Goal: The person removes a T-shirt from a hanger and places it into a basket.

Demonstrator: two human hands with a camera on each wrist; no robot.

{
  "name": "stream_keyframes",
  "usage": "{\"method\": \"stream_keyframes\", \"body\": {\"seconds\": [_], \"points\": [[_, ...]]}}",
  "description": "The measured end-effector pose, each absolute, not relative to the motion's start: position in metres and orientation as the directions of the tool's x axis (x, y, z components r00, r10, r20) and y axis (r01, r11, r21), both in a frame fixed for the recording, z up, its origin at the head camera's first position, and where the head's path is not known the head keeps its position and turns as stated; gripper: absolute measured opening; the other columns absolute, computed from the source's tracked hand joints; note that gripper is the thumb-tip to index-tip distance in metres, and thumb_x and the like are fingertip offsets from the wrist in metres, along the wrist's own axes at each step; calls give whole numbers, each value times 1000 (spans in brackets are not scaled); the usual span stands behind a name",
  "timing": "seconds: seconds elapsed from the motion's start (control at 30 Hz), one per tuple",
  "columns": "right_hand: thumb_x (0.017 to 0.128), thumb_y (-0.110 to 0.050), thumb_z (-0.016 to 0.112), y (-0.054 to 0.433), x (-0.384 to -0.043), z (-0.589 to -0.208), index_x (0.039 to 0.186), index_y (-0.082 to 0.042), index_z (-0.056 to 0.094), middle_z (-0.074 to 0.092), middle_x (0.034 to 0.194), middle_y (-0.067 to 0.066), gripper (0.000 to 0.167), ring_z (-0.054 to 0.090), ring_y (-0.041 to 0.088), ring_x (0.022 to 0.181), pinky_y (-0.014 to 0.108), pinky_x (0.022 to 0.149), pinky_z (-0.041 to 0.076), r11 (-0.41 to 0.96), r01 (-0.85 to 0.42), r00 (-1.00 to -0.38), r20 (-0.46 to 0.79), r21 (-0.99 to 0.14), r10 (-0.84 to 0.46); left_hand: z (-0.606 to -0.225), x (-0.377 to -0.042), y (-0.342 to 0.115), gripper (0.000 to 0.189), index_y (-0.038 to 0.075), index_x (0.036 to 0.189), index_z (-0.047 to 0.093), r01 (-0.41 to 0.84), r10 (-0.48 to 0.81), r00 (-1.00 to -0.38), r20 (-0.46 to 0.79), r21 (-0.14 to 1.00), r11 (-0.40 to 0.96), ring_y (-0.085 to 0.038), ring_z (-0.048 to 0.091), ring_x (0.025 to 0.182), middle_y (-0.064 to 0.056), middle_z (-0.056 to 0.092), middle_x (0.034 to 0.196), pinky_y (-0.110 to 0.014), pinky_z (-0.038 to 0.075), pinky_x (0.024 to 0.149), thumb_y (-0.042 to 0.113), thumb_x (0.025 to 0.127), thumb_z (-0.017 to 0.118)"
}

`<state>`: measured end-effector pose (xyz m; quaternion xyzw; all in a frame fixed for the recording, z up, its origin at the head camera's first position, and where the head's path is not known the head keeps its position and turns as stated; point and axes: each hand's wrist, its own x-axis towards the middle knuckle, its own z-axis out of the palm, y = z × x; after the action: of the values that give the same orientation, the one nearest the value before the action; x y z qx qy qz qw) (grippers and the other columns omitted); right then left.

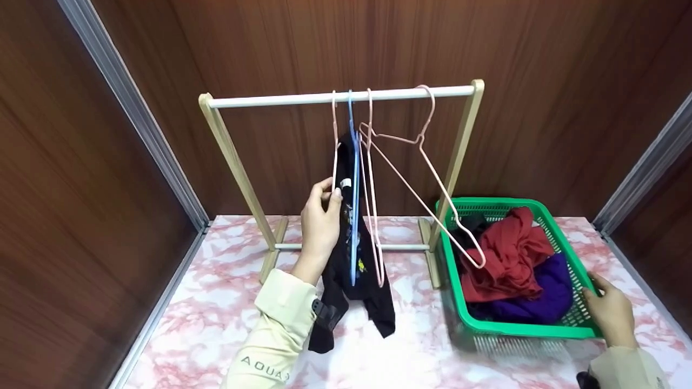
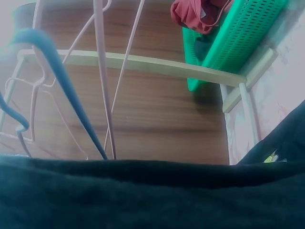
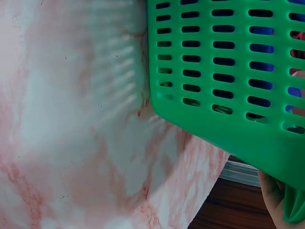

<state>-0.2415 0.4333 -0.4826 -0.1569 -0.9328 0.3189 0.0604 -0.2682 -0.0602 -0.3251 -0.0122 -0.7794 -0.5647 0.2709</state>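
My left hand pinches the near side of a black garment on a pink hanger. The garment has a white label and a yellow print, and its lower ends dangle in front of the rack. Dark cloth fills the bottom of the left wrist view. At the right, my right hand grips the side rim of a green basket, fingers curled at the edge. Red cloth, purple cloth and some black cloth lie inside it.
A wooden rack with a white rail stands against the brown panel wall. Beside the garment hang a blue hanger and a pink hanger. Another pink hanger juts forward over the basket. The table is marble-patterned.
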Motion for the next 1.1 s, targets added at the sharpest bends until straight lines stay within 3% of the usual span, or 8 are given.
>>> {"method": "stream_keyframes", "body": {"seconds": [0.5,0.73,0.83,0.93,1.1], "points": [[98,-17,42,432,-241,-482,144,5,31,33,136,43,52,43,51,111,56,85,39,743,265,-940,9,-615,342,-324,-271,-61,29,8,122,61,314,-299,-856,421,885,344,-24,60,80,-13,68,88,-29,44,73,13,95,53],[98,-18,42,432,-239,-481,143,5,32,34,135,43,52,47,40,88,34,65,36,754,256,-942,17,-605,334,-324,-270,-63,30,8,123,60,305,-294,-863,411,888,345,-21,58,78,-13,68,88,-27,42,71,15,95,53],[98,-17,42,433,-239,-481,143,6,33,36,134,44,51,48,38,82,31,62,34,757,249,-943,27,-604,331,-323,-270,-62,30,9,123,61,291,-301,-867,396,894,340,-21,58,76,-13,68,88,-27,41,69,15,95,54],[98,-16,42,433,-239,-482,142,6,34,37,133,44,51,49,37,80,31,62,34,761,244,-942,39,-601,333,-323,-271,-61,30,7,122,61,278,-307,-869,388,896,345,-23,59,79,-13,68,89,-29,43,72,15,95,53],[98,-18,42,433,-239,-483,143,5,33,35,136,42,51,49,42,91,35,67,37,754,254,-941,25,-606,337,-323,-270,-59,29,2,119,62,270,-312,-866,390,891,365,-27,62,89,-15,70,95,-38,47,83,15,95,52]]}}
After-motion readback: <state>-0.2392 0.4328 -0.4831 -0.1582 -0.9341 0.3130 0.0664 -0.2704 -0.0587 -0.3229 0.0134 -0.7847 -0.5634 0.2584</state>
